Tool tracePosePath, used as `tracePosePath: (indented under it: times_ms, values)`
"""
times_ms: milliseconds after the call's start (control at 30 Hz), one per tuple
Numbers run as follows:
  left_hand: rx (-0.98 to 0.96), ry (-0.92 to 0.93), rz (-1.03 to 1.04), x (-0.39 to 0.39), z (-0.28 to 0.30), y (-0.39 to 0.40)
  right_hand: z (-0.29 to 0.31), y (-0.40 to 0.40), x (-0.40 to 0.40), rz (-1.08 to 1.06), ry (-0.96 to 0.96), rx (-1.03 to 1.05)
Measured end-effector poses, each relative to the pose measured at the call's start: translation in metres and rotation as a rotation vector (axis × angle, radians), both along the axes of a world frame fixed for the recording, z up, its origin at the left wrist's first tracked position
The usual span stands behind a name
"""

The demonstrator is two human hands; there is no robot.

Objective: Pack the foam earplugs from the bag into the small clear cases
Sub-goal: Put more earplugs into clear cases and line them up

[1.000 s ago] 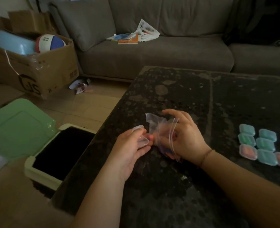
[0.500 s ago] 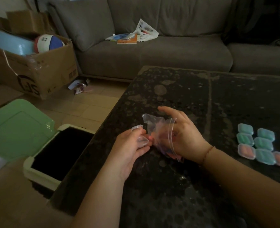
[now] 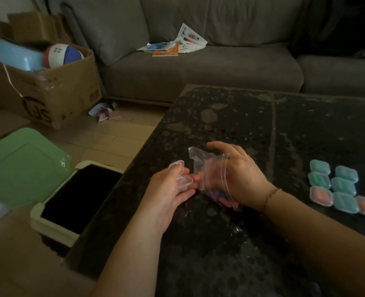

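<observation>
Left hand (image 3: 168, 189) fingers (image 3: 177, 170) curled round open case (image 3: 182, 176), lid tipped up, mouth facing bag: ready to receive plug. Right hand (image 3: 239, 179) inside bag (image 3: 207, 168), fingers hidden by film; grip cannot tell. Earplugs (image 3: 221, 195) dimly seen in bag. Filled cases (image 3: 341, 188) parked at 3 o'clock on bench (image 3: 220, 116), out of way.
</observation>
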State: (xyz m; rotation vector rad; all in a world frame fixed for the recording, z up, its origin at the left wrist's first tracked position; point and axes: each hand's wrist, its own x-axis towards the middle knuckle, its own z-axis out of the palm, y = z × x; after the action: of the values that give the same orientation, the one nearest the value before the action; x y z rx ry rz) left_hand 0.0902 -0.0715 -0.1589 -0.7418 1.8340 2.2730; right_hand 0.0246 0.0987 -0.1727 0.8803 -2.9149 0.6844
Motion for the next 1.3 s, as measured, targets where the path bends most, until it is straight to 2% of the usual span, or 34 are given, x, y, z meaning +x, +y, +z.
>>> tracePosePath:
  times_ms: [167,333,500,567,667,800,867,933,1067,1300]
  values:
    - [-0.009,-0.003,-0.006,0.002,0.004,0.001,0.0,0.004,0.001,-0.002,-0.066,-0.056]
    - [-0.018,0.004,-0.02,0.006,0.007,0.0,0.004,0.008,0.007,-0.04,-0.038,-0.115]
    - [-0.004,0.001,0.027,0.013,0.013,-0.003,0.014,0.048,0.027,-0.134,-0.031,-0.161]
    - [0.024,0.01,0.051,0.017,0.016,-0.004,0.02,0.064,0.037,-0.209,-0.049,-0.262]
    - [0.14,0.017,0.073,0.025,0.02,-0.004,0.032,0.069,0.054,-0.299,-0.088,-0.544]
    - [0.296,0.017,0.03,0.04,0.025,0.001,0.058,0.038,0.075,-0.161,-0.24,-0.768]
    - [0.326,0.028,-0.023,0.045,0.027,0.004,0.065,0.017,0.084,-0.041,-0.3,-0.711]
    - [0.333,0.044,-0.09,0.046,0.028,0.007,0.064,0.0,0.087,-0.007,-0.255,-0.564]
    - [0.322,0.056,-0.149,0.046,0.027,0.008,0.059,-0.021,0.084,-0.071,-0.12,-0.328]
    - [0.315,0.016,-0.175,0.047,0.028,0.011,0.053,-0.029,0.073,-0.179,-0.138,-0.151]
